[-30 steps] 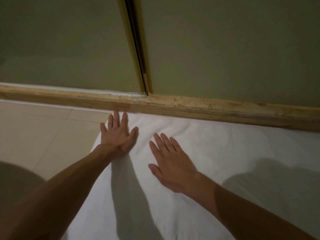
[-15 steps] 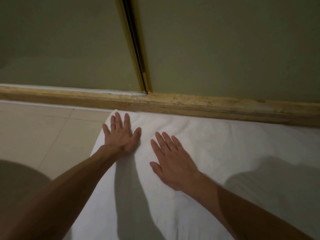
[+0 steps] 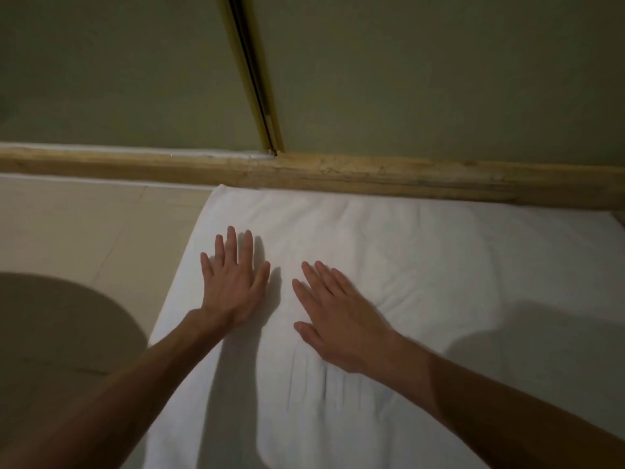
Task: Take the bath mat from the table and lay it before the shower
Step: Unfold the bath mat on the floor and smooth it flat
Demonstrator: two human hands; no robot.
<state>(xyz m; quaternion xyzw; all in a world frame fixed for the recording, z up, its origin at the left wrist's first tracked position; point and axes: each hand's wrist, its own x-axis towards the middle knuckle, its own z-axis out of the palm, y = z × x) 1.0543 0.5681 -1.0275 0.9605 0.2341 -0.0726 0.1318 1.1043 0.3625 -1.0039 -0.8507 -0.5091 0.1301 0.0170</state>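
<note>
Floor tiles (image 3: 84,231) left of bath mat (image 3: 406,265), edge against wooden sill (image 3: 372,170), left hand (image 3: 233,286), right hand (image 3: 341,330) flat, fingers (image 3: 231,245) straight

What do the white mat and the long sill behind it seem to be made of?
Bath mat: soft white cloth, probably terry cotton; it wrinkles and dimples. Sill: looks like worn, unfinished wood, with grain and scuffs.

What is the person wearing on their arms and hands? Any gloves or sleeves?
Nothing that shows. The left hand and the right hand have no gloves, and I see no rings, though the light is dim. The left forearm and the right forearm are bare to the picture's edge: no sleeves, watch or bracelet in view.
</note>
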